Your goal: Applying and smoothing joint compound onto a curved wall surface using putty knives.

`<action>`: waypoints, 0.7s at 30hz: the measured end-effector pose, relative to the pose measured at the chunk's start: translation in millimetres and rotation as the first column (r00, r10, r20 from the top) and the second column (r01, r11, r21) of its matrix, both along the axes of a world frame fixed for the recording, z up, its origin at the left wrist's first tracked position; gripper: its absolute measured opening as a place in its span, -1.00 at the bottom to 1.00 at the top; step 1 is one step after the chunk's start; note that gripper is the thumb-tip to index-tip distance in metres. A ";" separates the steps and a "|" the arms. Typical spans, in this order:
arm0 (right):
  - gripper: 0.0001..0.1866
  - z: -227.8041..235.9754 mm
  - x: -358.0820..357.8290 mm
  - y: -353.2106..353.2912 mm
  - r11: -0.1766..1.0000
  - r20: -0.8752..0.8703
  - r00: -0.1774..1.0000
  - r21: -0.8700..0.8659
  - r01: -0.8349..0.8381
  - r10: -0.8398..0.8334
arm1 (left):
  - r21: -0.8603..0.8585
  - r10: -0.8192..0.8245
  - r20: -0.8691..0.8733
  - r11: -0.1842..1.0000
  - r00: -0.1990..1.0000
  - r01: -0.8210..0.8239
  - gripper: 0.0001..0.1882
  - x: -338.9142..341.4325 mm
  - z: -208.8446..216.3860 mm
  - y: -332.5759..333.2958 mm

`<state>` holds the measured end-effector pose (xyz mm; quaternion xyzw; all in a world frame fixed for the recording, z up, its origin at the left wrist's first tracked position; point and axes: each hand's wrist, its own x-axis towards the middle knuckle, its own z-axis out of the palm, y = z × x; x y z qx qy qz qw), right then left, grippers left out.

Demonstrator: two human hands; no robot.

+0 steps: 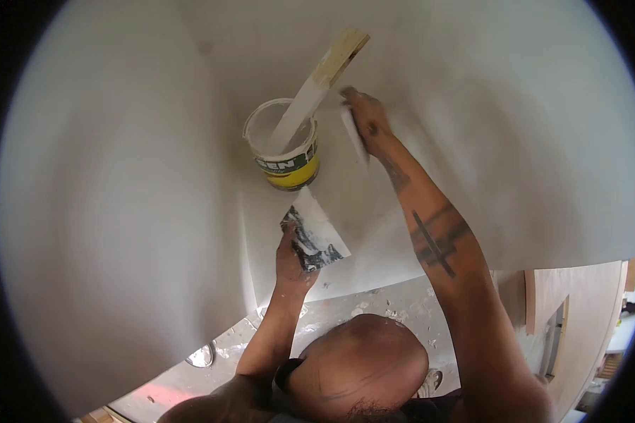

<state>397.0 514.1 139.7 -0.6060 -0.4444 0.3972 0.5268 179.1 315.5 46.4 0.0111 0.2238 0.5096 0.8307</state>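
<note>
My left hand [296,261] is closed round a wide filling knife [320,236], its blade smeared with white compound and dark patches. Just beyond the blade is a yellow and dark-green bucket [293,173] with a white-crusted rim. A wooden stick [342,55], coated white over its lower part, leans out of it to the upper right. Right of the bucket, my right hand [368,123] grips a flat white blade [355,135], seen nearly edge-on and blurred. Its handle is hidden, so its exact kind is unclear. The blade is close to the pale surface; contact cannot be made out.
Smooth white walls [113,190] rise on the left and right [543,162]. Below, the grey floor [384,299] is spattered with white bits, and a shoe tip [202,356] shows at lower left. A pale wooden panel [589,321] stands at lower right.
</note>
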 end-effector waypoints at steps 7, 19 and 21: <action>-0.41 60.9 -53.2 36.2 0.994 0.381 0.920 -0.096 -0.061 0.093 | -0.054 0.111 -0.020 0.992 0.994 -0.112 -0.61 -28.7 -0.8 1.0; -0.46 21.4 -103.6 13.9 0.975 0.773 0.611 -0.041 -0.219 0.170 | -0.061 0.222 -0.098 0.972 0.970 -0.228 -0.59 -54.6 -8.2 -8.8; -0.44 4.2 -105.8 17.6 0.966 0.764 0.600 -0.118 -0.231 0.237 | -0.081 0.226 -0.094 0.969 0.970 -0.234 -0.59 -54.1 -11.5 -8.0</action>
